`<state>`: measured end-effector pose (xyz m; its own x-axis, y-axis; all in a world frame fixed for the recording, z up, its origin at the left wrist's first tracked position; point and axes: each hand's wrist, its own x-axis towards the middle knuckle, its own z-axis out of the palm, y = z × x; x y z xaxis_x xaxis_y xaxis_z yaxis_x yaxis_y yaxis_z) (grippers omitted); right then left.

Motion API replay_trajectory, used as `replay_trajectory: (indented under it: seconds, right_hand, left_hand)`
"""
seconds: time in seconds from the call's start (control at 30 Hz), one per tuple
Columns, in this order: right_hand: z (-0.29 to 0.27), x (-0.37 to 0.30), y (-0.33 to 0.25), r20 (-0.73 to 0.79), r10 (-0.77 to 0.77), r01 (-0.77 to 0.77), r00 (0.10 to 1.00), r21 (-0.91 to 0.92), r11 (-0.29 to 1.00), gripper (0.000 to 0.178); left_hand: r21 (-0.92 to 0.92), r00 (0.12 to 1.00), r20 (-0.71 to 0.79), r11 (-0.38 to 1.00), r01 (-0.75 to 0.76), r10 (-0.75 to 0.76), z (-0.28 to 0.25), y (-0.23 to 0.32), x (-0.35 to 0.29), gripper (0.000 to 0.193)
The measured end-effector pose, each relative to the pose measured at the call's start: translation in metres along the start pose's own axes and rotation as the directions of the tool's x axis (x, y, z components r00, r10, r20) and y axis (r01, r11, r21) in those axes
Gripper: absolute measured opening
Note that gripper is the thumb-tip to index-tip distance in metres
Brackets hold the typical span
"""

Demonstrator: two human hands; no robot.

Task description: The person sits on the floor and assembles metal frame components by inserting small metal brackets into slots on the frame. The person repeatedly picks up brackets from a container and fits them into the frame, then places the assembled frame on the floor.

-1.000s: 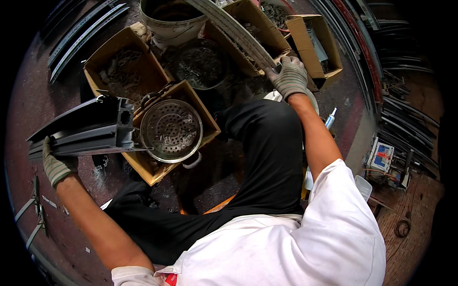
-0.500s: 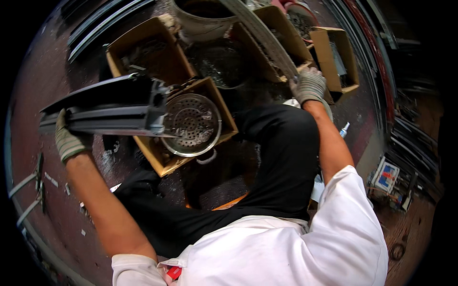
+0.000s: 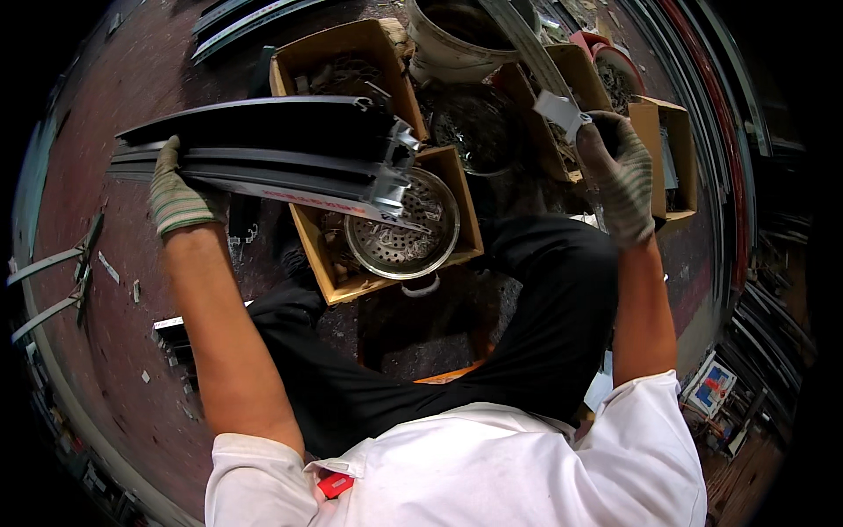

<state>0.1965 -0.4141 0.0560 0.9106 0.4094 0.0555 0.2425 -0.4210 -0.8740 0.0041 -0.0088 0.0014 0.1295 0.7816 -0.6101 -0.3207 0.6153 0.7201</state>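
Note:
My left hand (image 3: 183,193), in a grey glove with striped cuff, is closed around the left part of a long black metal profile (image 3: 290,162). The profile's bright cut end reaches over a round perforated metal pan (image 3: 430,189), which holds small shiny pieces. That pan rests in a cardboard box (image 3: 338,288). On the right, my gloved right hand (image 3: 625,171) is raised, its thumb and fingers pinching a small whitish rectangular piece (image 3: 560,112). What the piece is made of I cannot tell.
More cardboard boxes stand ahead, one at far left (image 3: 285,75) and one at right (image 3: 645,132). Behind are a white bucket (image 3: 426,57), a dark round basin (image 3: 470,132) and a red tub (image 3: 597,44). Long metal bars (image 3: 702,97) line the right side.
My right hand has come up from beside the long strip near my knee and now shows the whitish piece. The profile in my left hand has tilted. The whole view has shifted slightly.

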Motion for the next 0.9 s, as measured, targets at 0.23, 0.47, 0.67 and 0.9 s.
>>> replay_trajectory:
  seconds: [0.23, 0.47, 0.67, 0.9]
  right_hand:
    - [0.062, -0.049, -0.069, 0.449, 0.139, -0.358, 0.882, 0.449, 0.819, 0.057]
    - [0.086, -0.065, -0.072, 0.471, 0.233, -0.450, 0.851, 0.424, 0.786, 0.059]
    - [0.093, -0.068, -0.076, 0.508, 0.310, -0.531, 0.804, 0.378, 0.758, 0.057]
    - [0.096, -0.067, -0.078, 0.533, 0.322, -0.556, 0.782, 0.363, 0.748, 0.052]
  left_hand:
    - [-0.013, 0.997, 0.020, 0.997, -0.074, 0.075, -0.001, -0.001, 0.002, 0.036]
    - [-0.061, 0.997, 0.047, 0.997, -0.055, 0.057, -0.007, 0.007, 0.000, 0.039]
    - [-0.116, 0.991, 0.029, 0.985, -0.130, 0.134, -0.012, 0.014, -0.007, 0.039]
    - [-0.126, 0.979, 0.016, 0.972, -0.200, 0.203, -0.014, 0.015, -0.010, 0.038]
